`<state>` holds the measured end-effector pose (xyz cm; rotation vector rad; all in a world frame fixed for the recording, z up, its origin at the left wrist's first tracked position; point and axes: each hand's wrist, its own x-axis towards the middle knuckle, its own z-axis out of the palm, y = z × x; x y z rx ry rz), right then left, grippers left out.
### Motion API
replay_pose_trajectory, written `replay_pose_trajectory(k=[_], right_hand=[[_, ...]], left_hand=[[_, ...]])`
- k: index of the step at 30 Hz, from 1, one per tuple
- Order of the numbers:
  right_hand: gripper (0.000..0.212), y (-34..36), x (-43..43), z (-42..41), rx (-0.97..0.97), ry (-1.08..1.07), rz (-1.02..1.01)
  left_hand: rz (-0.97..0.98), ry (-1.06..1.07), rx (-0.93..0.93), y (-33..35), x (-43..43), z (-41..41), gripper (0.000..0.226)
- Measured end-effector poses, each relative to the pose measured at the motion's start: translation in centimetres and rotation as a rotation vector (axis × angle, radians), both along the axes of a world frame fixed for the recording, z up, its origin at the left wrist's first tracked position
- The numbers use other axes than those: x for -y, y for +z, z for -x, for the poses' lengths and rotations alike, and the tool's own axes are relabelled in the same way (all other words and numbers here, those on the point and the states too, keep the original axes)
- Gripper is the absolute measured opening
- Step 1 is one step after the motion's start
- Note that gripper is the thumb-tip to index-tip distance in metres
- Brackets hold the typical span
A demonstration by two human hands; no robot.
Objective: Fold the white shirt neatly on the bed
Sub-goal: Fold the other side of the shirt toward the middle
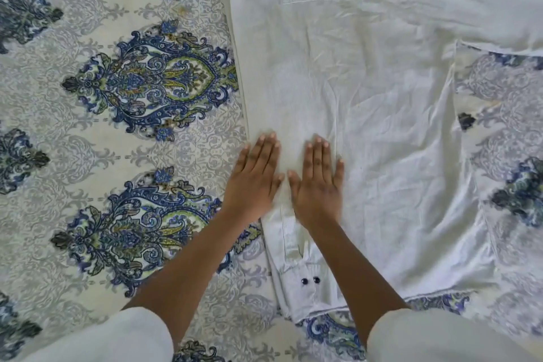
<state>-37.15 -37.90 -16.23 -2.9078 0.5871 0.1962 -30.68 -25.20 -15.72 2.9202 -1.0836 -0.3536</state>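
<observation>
The white shirt (367, 91) lies spread flat on the bed, filling the middle and right of the head view. One sleeve is folded in along its left edge, and the cuff (308, 282) with two dark buttons lies near me between my forearms. My left hand (254, 178) rests palm down on that folded left edge, fingers straight and slightly apart. My right hand (318, 181) lies flat beside it on the same strip of cloth. Neither hand grips the fabric. The other sleeve (484, 17) runs off toward the upper right.
The bedsheet (117, 132) is pale with blue and green ornate medallions and covers everything left of the shirt. More of it shows at the right, past the shirt's side edge. My white sleeves (117, 338) fill the bottom corners.
</observation>
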Motion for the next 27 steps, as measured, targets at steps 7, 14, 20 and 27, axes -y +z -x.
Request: replay_pose_trajectory(k=[7, 14, 20, 27], right_hand=[[0.058, 0.5, -0.8, 6.3, 0.006, -0.026, -0.025], [0.060, 1.7, -0.3, 12.4, 0.052, -0.021, -0.071], [0.055, 0.9, -2.0, 17.3, -0.077, 0.135, -0.030], [0.056, 2.5, -2.8, 19.1, -0.136, 0.170, -0.025]], left_hand=[[0.030, -0.058, -0.022, 0.7, -0.8, 6.6, 0.062], [0.119, -0.112, -0.078, 1.6, -3.1, 13.5, 0.057], [0.016, -0.161, -0.140, 1.2, -4.8, 17.3, 0.060], [-0.005, -0.296, -0.144, 2.1, -5.8, 16.1, 0.054]])
